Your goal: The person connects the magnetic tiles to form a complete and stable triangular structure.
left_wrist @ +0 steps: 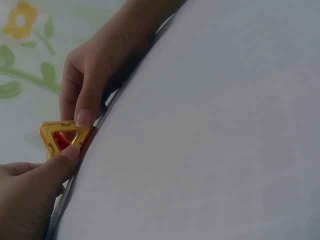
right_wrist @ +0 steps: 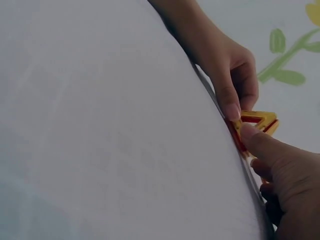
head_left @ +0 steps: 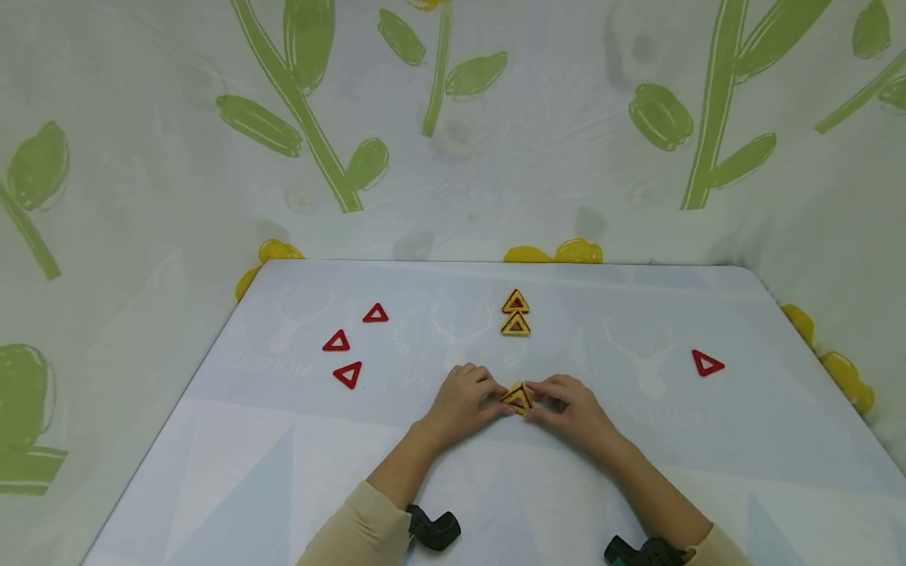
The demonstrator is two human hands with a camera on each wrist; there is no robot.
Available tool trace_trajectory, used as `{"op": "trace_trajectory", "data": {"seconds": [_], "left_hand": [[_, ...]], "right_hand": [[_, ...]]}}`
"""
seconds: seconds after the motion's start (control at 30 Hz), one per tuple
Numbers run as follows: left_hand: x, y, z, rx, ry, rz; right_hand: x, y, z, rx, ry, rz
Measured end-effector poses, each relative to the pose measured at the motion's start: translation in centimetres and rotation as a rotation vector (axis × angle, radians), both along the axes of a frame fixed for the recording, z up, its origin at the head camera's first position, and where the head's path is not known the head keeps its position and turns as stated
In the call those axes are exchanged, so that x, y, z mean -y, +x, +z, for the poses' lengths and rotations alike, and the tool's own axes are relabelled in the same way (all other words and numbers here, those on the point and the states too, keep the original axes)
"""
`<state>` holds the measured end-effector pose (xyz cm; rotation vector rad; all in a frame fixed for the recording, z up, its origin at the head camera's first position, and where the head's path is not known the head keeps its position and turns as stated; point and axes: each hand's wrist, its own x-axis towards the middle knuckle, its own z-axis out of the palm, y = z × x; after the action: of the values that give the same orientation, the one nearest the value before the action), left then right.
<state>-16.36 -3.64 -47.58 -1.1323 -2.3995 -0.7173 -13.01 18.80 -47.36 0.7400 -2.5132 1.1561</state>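
Both hands meet at a small cluster of magnetic triangle tiles [head_left: 522, 406], with yellow tiles standing at an angle and red showing underneath in the wrist views. From the left side, my left hand [head_left: 463, 402] pinches it between thumb and fingers. My right hand [head_left: 575, 410] pinches it from the opposite side; its thumb presses on a yellow tile [left_wrist: 46, 131] in the left wrist view. Fingertips cover part of the cluster, so its exact shape is hard to tell. Beyond it, two yellow triangle pieces [head_left: 516, 331] with dark red inside sit one behind the other.
Three red triangle tiles [head_left: 336, 347] lie apart on the table's left side. One more red triangle tile [head_left: 708, 371] lies at the right. The pale patterned tabletop [head_left: 354, 472] ends at a back edge, with a leaf-print cloth [head_left: 524, 181] behind it.
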Motion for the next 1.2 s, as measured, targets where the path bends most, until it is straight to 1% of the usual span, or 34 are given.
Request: {"op": "trace_trajectory", "data": {"seconds": [0.07,0.13,0.3,0.4,0.53,0.63,0.77,0.83,1.07,1.2], "left_hand": [[0.0,0.0,0.0,0.0,0.003,0.002],[0.1,0.0,0.0,0.001,-0.001,0.011],[-0.2,0.1,0.2,0.01,-0.029,0.084],[-0.5,0.1,0.3,0.012,-0.025,0.119],[-0.7,-0.1,0.3,0.014,0.017,0.133],[-0.8,-0.3,0.3,0.055,0.027,0.143],[-0.9,-0.9,0.5,0.158,-0.004,0.158],[-0.9,-1.3,0.5,0.191,-0.021,0.161],[-1.1,-2.4,0.6,0.282,-0.071,0.188],[-1.1,-2.9,0.9,0.304,-0.038,0.187]], "right_hand": [[0.1,-0.1,0.0,0.0,0.008,-0.008],[0.2,-0.2,0.0,-0.022,0.012,-0.008],[0.4,-0.4,0.2,-0.066,0.04,-0.033],[0.6,-0.5,0.6,-0.038,0.061,-0.058],[0.7,-0.7,0.9,-0.002,0.079,-0.076],[0.7,-1.0,1.1,0.023,0.098,-0.082],[0.6,-1.6,1.1,0.066,0.128,-0.093],[0.7,-1.8,1.1,0.091,0.134,-0.1],[0.9,-2.8,1.4,0.123,0.137,-0.118],[0.9,-3.5,1.6,0.149,0.146,-0.122]]}}
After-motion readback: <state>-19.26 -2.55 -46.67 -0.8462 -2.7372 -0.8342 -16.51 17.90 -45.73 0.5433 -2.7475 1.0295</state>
